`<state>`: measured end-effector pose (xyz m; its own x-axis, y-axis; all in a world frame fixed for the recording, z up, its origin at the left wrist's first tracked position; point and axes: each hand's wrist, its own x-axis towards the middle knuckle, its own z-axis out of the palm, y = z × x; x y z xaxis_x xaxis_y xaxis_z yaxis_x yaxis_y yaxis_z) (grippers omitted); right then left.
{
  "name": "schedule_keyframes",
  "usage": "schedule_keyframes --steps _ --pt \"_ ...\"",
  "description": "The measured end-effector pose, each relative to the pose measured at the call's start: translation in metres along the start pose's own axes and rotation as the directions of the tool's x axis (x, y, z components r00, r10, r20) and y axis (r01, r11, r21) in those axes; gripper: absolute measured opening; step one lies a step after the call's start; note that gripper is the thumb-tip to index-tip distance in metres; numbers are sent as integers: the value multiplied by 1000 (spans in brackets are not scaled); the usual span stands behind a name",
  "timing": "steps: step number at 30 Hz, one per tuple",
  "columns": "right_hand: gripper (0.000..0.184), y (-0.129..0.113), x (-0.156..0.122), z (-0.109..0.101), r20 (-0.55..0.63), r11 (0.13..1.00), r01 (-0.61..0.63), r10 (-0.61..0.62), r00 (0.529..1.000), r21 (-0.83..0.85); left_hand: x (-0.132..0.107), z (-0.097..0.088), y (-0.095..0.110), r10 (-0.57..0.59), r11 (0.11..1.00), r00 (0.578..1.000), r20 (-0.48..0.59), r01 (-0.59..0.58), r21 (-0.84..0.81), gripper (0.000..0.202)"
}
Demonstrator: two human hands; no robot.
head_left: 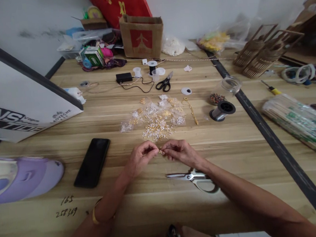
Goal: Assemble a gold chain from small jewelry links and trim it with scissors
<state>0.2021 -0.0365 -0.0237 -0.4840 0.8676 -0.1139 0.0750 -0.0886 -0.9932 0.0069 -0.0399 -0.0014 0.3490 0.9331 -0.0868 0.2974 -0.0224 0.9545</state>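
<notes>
My left hand and my right hand meet over the table, each with thumb and fingers pinched. Between the fingertips is a small gold jewelry piece, too tiny to make out fully; both hands seem to grip it. Just beyond my fingers lies a loose pile of gold and silver beads. Small clear bags of findings spread behind that pile. A gold chain rests to their right. Close below my right hand are light-handled scissors, lying on the wood.
A black phone and a purple visor lie at left, near a large white box. Black scissors, a wire spool and a bead dish stand farther back. Bagged sticks lie at right. A paper bag stands at the wall.
</notes>
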Motion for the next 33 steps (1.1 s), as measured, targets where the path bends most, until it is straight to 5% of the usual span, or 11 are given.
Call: schedule_keyframes --steps 19,28,33 --pt "19 -11 -6 -2 -23 878 210 -243 970 -429 -5 6 -2 165 941 986 -36 -146 306 16" --pt "20 -10 -6 -2 -52 906 180 -216 975 -384 -5 5 0 186 930 982 -39 -163 330 17" --pt "25 -5 -2 0 -103 994 77 -85 991 -79 -4 6 -1 183 944 982 -44 -163 289 16"
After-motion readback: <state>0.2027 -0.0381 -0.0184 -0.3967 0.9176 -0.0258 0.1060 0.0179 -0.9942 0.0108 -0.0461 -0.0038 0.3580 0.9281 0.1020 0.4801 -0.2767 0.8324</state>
